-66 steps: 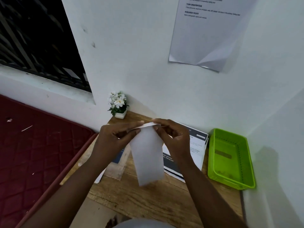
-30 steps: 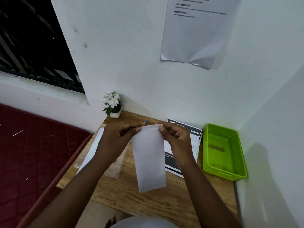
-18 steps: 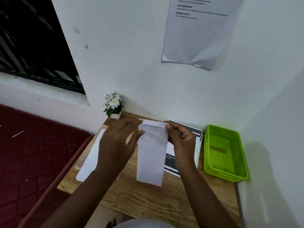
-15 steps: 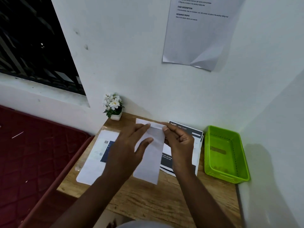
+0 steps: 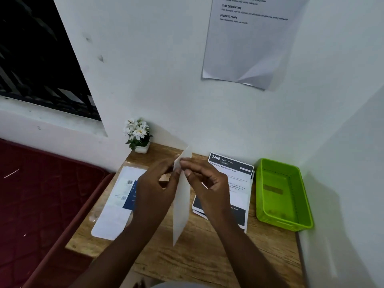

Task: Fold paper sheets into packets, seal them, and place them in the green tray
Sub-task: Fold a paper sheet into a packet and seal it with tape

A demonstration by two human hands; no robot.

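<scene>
Since the earlier frame the folded packet (image 5: pixel 181 204) has turned from broadside to nearly edge-on to the camera, and the left hand (image 5: pixel 154 191) has moved off its face to its upper edge. The packet is held above the middle of the wooden desk (image 5: pixel 207 258), clear of the surface, with its long axis close to vertical: flap end up toward the wall, lower end pointing at the near edge. Both hands are closed in a fingertip pinch on the top section, right hand (image 5: pixel 209 183) opposite the left. Judged light, thin and easily creased; grip near the folded edges, not mid-panel. The green tray (image 5: pixel 305 206) sits at the desk's right edge.
</scene>
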